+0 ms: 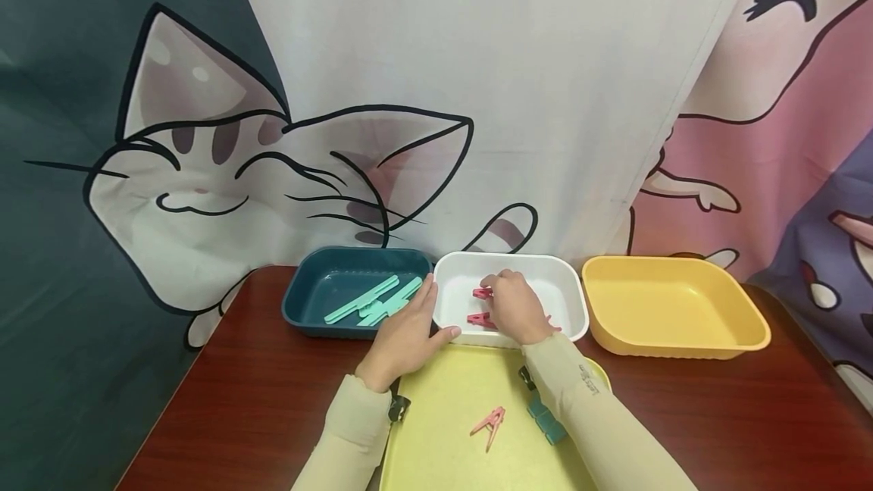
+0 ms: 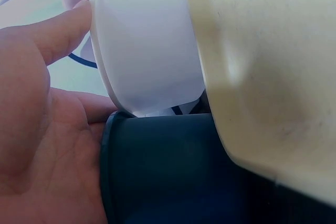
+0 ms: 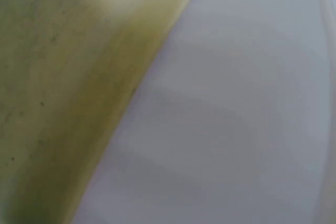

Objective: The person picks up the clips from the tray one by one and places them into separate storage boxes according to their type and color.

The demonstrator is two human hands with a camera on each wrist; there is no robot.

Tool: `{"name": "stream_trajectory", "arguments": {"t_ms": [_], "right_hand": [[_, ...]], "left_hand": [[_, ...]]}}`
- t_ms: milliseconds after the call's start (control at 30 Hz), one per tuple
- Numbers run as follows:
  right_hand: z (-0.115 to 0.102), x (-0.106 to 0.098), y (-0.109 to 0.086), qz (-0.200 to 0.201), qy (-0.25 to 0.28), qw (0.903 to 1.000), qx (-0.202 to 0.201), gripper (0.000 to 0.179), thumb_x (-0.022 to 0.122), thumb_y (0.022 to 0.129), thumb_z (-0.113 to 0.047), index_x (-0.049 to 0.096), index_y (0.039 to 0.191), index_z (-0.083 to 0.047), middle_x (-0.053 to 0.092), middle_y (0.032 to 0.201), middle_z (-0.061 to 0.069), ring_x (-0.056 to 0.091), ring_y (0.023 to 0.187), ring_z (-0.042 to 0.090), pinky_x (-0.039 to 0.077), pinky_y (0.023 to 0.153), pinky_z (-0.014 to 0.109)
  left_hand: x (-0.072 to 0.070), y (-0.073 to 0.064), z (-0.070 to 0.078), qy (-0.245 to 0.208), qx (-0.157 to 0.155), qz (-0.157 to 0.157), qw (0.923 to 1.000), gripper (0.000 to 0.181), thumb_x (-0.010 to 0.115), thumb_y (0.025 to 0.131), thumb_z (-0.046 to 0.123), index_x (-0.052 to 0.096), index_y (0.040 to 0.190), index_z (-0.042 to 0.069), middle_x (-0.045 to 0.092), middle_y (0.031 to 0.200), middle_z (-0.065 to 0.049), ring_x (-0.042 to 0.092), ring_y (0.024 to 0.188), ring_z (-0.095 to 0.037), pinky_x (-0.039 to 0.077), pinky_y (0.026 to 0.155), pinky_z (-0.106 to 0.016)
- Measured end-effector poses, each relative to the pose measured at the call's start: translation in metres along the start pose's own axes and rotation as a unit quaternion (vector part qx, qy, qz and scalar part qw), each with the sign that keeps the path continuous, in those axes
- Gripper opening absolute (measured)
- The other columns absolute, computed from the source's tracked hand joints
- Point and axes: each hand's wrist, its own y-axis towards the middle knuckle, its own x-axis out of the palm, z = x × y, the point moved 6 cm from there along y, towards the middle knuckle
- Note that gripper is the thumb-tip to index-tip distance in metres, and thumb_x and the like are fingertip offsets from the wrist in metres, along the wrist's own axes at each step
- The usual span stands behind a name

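My left hand [image 1: 407, 336] rests with straight fingers along the adjoining rims of the dark teal bin [image 1: 317, 330] and the white bin [image 1: 573, 309], thumb at the white bin's near edge. Light green clothespins [image 1: 364, 300] lie in the teal bin. Inside the white bin, my right hand [image 1: 520, 305] reaches down with bent fingers. A pink clothespin [image 1: 482, 292] shows right at its fingertips; the hand hides whether they pinch it. Another pink clothespin [image 1: 480, 320] lies below it, and part of a further pink piece [image 1: 554, 324] shows right of the hand.
On the yellow tray [image 1: 436, 430] in front lie a light pink clothespin [image 1: 489, 424] and a teal clip-like piece [image 1: 547, 421], partly beside my right sleeve. A yellow bin [image 1: 671, 305] stands to the right on the brown table [image 1: 204, 400]. A printed cloth hangs behind.
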Motion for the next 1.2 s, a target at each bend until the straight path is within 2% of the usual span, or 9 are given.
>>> {"name": "stream_trajectory", "arguments": {"t_ms": [567, 867, 1200], "right_hand": [[0.005, 0.017, 0.012, -0.023, -0.008, 0.9996, 0.010, 0.020, 0.070, 0.087, -0.001, 0.078, 0.105, -0.007, 0.065, 0.090, 0.011, 0.062, 0.090, 0.031, 0.055, 0.082, 0.045], [0.007, 0.024, 0.017, -0.040, -0.011, 0.9991, 0.006, 0.016, 0.072, 0.089, -0.003, 0.078, 0.103, -0.007, 0.067, 0.092, 0.012, 0.063, 0.093, 0.031, 0.054, 0.086, 0.044], [0.012, 0.028, 0.019, -0.052, -0.013, 0.9984, 0.015, 0.017, 0.074, 0.087, -0.004, 0.079, 0.102, -0.009, 0.069, 0.092, 0.010, 0.064, 0.090, 0.027, 0.055, 0.083, 0.043]], "left_hand": [[0.002, 0.000, -0.002, -0.002, -0.002, 0.000, 1.0000, 0.084, 0.061, 0.098, 0.049, 0.028, 0.157, -0.002, 0.016, 0.167, -0.011, 0.040, 0.142, -0.033, 0.046, 0.102, -0.054], [0.001, 0.001, -0.001, 0.000, -0.001, 0.001, 1.0000, 0.084, 0.060, 0.098, 0.049, 0.028, 0.156, -0.002, 0.016, 0.167, -0.011, 0.041, 0.141, -0.034, 0.047, 0.102, -0.052], [0.001, 0.000, 0.000, -0.002, -0.006, 0.000, 1.0000, 0.085, 0.060, 0.098, 0.050, 0.027, 0.157, -0.001, 0.016, 0.167, -0.010, 0.040, 0.142, -0.033, 0.045, 0.104, -0.054]]}}
